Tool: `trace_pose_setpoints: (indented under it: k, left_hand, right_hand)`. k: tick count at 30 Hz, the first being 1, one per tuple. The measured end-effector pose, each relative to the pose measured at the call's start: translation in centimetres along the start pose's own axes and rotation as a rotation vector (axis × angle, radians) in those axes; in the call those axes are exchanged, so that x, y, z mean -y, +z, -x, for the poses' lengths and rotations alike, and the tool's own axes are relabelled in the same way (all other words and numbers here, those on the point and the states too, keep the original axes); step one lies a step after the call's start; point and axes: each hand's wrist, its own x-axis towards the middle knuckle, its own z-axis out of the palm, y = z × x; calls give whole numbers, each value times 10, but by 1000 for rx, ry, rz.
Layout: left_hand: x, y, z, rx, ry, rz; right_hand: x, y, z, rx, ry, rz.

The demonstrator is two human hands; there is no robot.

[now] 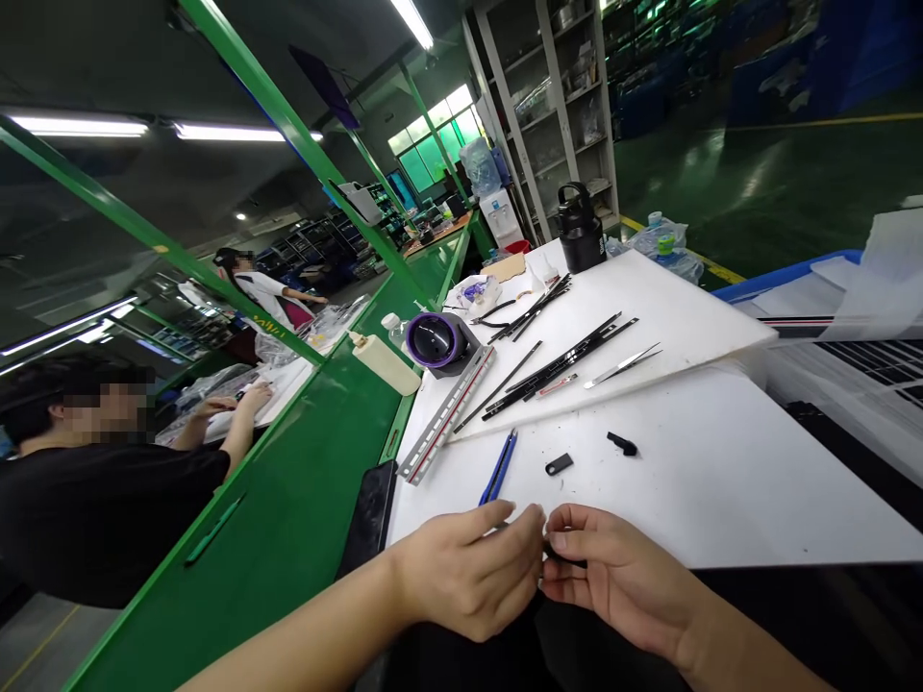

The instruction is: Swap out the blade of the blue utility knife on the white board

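Observation:
My left hand and my right hand meet at the near edge of the white table. Between my right thumb and fingers is a small black part, mostly covered. My left fingers are curled together against the right fingertips; whatever they pinch is hidden. Just beyond my left hand lies a slim blue-handled tool. A small black piece with a hole and another black piece rest on the table beyond my hands.
Black strips, silver tweezers and a triangular scale ruler lie farther back. Behind them stand a purple-rimmed dark container and a black bottle. A green partition runs along the left, with a co-worker beyond it.

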Motion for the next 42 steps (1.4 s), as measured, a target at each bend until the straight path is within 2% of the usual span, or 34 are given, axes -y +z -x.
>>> trace_pose_setpoints:
  k: [8,13,16,18,20,23,24,26,29,31,33,38,42]
  left_hand:
    - [-5,4,0,-106,-18,-53]
    - [-8,10,-1,-90,-37,-67]
    - [-10,3,-6,-40,-105,-93]
    - [-12,-9,-5,-2,-196,-120]
    - [-15,-23,4,-30,-364,-134]
    - [-23,-35,38,-117,-747,-104]
    - [-27,-35,53,-84,-885,-83]
    - [-36,-27,83,36,-1223,-83]
    - [-46,-7,111,271,-1740,165]
    - [-44,6,112,350,-1898,365]
    - [-37,20,102,344,-1887,464]
    - [-14,58,57,280,-1717,543]
    - [-8,82,34,309,-1718,541]
  right_hand:
    - [-7,-2,-3,-54,-81,88]
    - [-11,2,-5,-84,-161,105]
    - [-11,3,-5,-104,-214,104]
    - [-9,2,-4,-138,-268,125]
    - [-4,2,-3,-193,-337,163]
    - [5,1,0,-284,-446,234]
    - [8,0,0,-312,-479,260]
    - [12,-1,1,-363,-541,309]
    - [11,-4,1,-398,-601,378]
    - [6,-7,-1,-399,-614,425]
    - [0,-11,-3,-413,-618,477]
    - [-5,-20,-12,-466,-651,591]
    - [-3,-21,-12,-474,-666,608]
